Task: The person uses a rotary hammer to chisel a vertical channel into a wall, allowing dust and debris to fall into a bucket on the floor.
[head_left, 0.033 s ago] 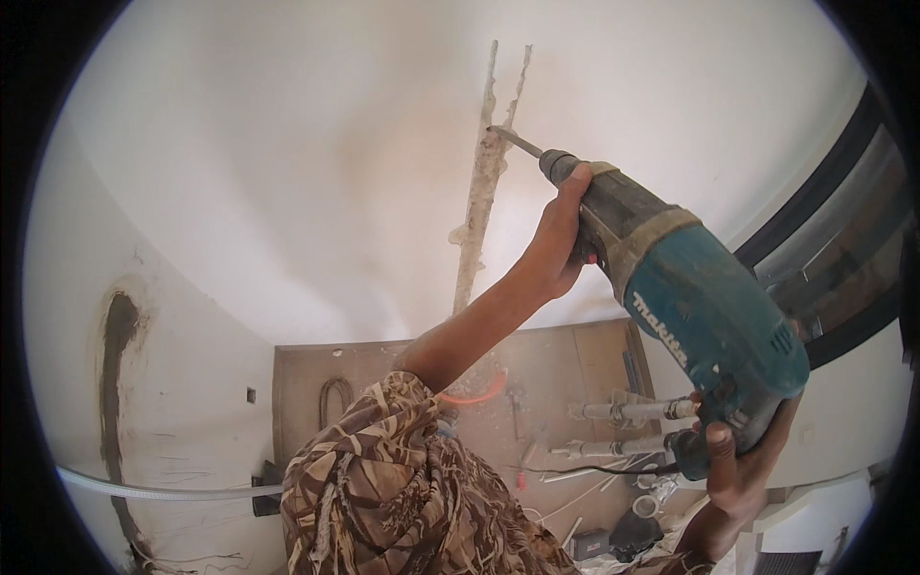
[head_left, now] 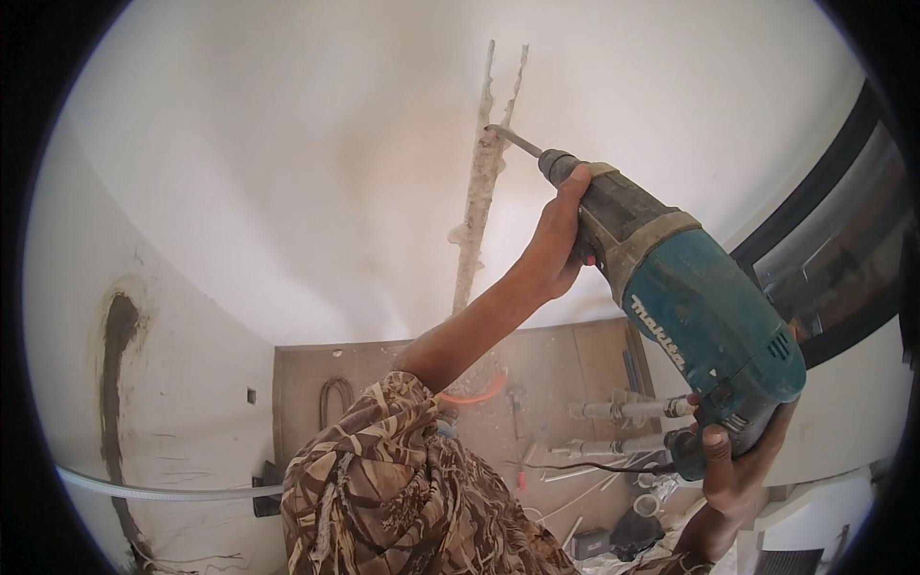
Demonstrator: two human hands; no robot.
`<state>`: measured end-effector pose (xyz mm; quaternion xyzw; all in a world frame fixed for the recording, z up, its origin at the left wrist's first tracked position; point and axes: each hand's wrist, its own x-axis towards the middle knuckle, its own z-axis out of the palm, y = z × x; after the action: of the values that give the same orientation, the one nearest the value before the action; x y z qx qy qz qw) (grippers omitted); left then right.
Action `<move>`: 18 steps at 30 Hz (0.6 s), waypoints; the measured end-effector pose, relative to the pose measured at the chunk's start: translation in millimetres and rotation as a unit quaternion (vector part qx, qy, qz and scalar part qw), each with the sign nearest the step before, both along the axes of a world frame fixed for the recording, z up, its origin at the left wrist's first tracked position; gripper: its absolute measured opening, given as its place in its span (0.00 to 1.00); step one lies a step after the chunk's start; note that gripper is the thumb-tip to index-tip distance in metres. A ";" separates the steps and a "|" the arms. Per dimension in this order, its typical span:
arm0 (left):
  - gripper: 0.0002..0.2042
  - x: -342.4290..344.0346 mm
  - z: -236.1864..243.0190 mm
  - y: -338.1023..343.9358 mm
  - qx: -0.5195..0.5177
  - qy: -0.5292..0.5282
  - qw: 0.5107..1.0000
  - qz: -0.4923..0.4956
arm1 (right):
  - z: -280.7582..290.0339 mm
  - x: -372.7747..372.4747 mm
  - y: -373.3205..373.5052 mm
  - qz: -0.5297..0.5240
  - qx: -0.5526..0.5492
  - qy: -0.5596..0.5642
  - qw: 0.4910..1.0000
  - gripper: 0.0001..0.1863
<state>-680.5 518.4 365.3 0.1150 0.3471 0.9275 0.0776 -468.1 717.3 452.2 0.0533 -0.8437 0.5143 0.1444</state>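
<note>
A teal and black rotary hammer (head_left: 704,287) slants across the upper right, held in both my hands. My left hand (head_left: 558,240) is closed around its black front housing, with the thumb near the chuck. My right hand (head_left: 736,471) grips the rear handle; most of those fingers are hidden behind the tool. From the chuck a chisel bit (head_left: 520,143) reaches to the wall, its tip touching the top of a rough chipped groove (head_left: 479,192). Above the tip, two narrow cut lines continue up the white wall (head_left: 316,144).
On the dusty floor (head_left: 594,355) are a coiled cable (head_left: 335,398), an orange hoop-like rim (head_left: 479,388) among debris, and wrapped pipes (head_left: 628,410). A dark-framed window (head_left: 824,230) stands to the right. The left wall has a dark channel (head_left: 117,383); a pale hose (head_left: 172,493) crosses before it.
The rear of the rotary hammer has shifted very slightly left, my right hand with it. The chisel tip stays at the groove.
</note>
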 end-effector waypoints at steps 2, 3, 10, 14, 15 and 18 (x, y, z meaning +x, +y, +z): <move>0.31 -1.8 0.5 -2.6 -0.008 -0.011 1.000 0.003 | -7.8 -2.1 -2.7 0.009 -0.016 -0.001 1.000 0.54; 0.31 -4.6 0.5 -4.4 -0.004 -0.022 1.000 0.006 | -11.0 -4.0 -4.1 0.014 -0.015 0.002 1.000 0.55; 0.33 -13.1 -7.3 -16.5 0.042 0.050 0.998 -0.026 | -11.6 -0.8 -21.1 0.050 0.076 0.057 0.994 0.53; 0.32 -13.7 -4.4 -18.9 0.067 0.067 0.995 -0.036 | 7.2 1.7 -23.5 0.037 0.087 0.057 0.994 0.55; 0.31 -11.2 -4.1 -19.9 0.066 0.066 0.995 -0.030 | 11.3 0.9 -23.4 0.028 0.104 0.072 0.992 0.54; 0.29 -10.7 9.5 -19.4 0.065 0.045 0.996 -0.031 | 28.0 -9.4 -24.1 0.006 0.173 0.131 0.976 0.50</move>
<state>-691.2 499.0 374.8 0.1722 0.2859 0.9390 0.0825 -477.5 693.3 480.2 0.1494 -0.8932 0.3498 0.2396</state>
